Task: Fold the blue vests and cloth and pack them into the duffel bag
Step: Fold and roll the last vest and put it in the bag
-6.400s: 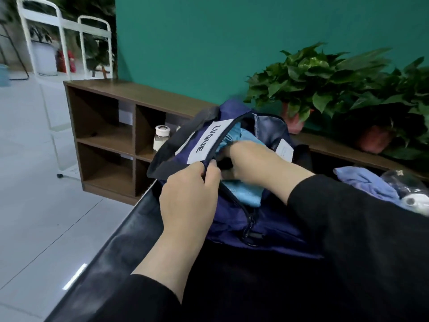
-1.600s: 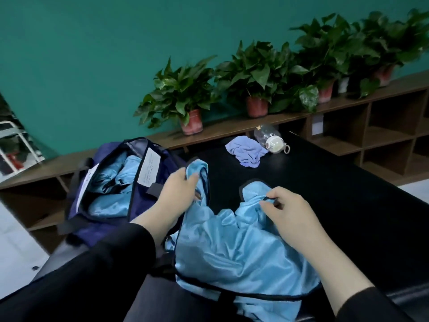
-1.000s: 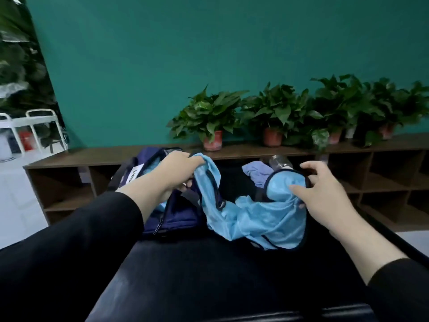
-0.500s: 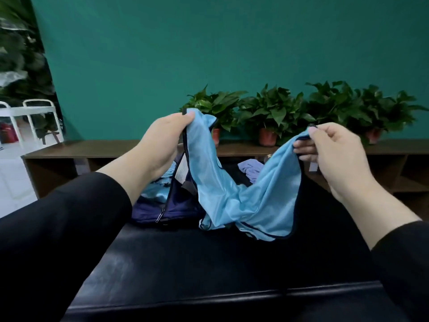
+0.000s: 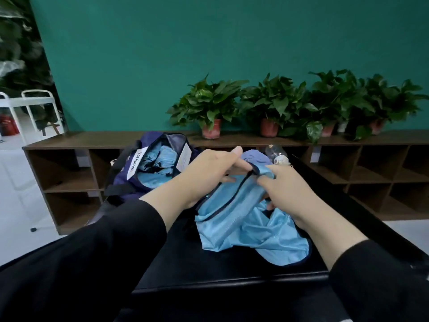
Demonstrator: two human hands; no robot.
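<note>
Light-blue vest (image 5: 246, 219) lies bunched on the black counter (image 5: 209, 268), just right of the open duffel bag (image 5: 148, 173). Your left hand (image 5: 209, 173) and right hand (image 5: 287, 194) both pinch its dark-trimmed edge. Folded vests (image 5: 157, 163) fill the bag.

At your frame's centre right: potted plants (image 5: 210, 105) in a row atop a brown cubby shelf (image 5: 69, 173); clear bottle (image 5: 277, 154) lying on the black bench (image 5: 232, 266); white rack (image 5: 27, 108) upper left; teal wall (image 5: 185, 43) behind.

Duffel bag (image 5: 120, 182) mouth gapes; bottle (image 5: 277, 154) beyond.
</note>
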